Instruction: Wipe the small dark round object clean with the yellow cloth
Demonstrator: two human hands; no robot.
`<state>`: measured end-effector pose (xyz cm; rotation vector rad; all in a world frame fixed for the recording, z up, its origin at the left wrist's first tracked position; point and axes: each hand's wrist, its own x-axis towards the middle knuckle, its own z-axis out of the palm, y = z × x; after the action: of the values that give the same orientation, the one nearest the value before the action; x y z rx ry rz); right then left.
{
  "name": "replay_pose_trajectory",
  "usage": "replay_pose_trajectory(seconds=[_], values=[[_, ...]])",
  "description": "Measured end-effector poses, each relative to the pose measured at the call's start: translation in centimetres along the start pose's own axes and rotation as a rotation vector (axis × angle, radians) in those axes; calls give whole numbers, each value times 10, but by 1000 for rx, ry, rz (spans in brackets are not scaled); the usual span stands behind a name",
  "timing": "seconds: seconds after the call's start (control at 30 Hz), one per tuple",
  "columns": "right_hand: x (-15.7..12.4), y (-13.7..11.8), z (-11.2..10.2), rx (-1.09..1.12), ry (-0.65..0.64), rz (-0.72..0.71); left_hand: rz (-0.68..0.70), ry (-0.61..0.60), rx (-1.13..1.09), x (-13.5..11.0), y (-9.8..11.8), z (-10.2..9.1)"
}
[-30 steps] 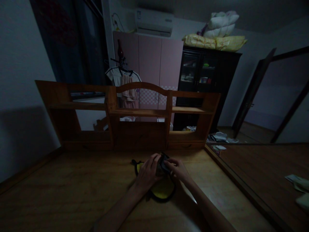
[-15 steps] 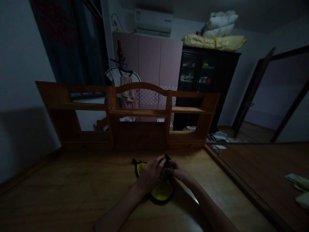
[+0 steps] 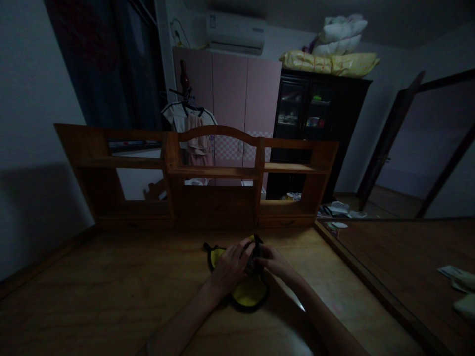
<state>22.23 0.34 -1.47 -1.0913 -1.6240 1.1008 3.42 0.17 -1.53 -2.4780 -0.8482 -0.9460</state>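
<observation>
In the dim room a yellow cloth piece with a black edge [image 3: 248, 294] lies on the wooden desk [image 3: 111, 291]. My left hand [image 3: 230, 267] rests on it, fingers curled over a small dark object [image 3: 256, 252] at its far end. My right hand [image 3: 273, 262] meets it from the right and pinches the same dark object. What the object is stays too dark to tell.
A low wooden shelf unit [image 3: 208, 173] stands along the desk's far edge. Behind it are a pink wardrobe [image 3: 237, 104], a dark glass cabinet [image 3: 315, 118] with bedding on top, and hanging clothes [image 3: 191, 131]. Papers [image 3: 460, 284] lie at far right.
Both hands and the dark object have dropped slightly toward the yellow piece since the earliest frame; they have hardly moved in the last half second.
</observation>
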Motion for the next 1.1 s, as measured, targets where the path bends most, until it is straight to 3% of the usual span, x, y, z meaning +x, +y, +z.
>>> replay_pose_trajectory(seconds=[0.27,0.4,0.6,0.83,1.1], values=[[-1,-5,4,-31,57,-36,-15,23,-2,0,-2,-1],[-3,-10,11,-31,162,-68,-19,30,-23,0,-2,1],[-5,-20,15,106,230,-123,-118,101,-51,-2,-4,2],[-2,-16,0,415,254,98,-188,147,-124,0,-6,-9],[-3,-15,4,188,221,149,-186,74,-63,-1,-4,-6]])
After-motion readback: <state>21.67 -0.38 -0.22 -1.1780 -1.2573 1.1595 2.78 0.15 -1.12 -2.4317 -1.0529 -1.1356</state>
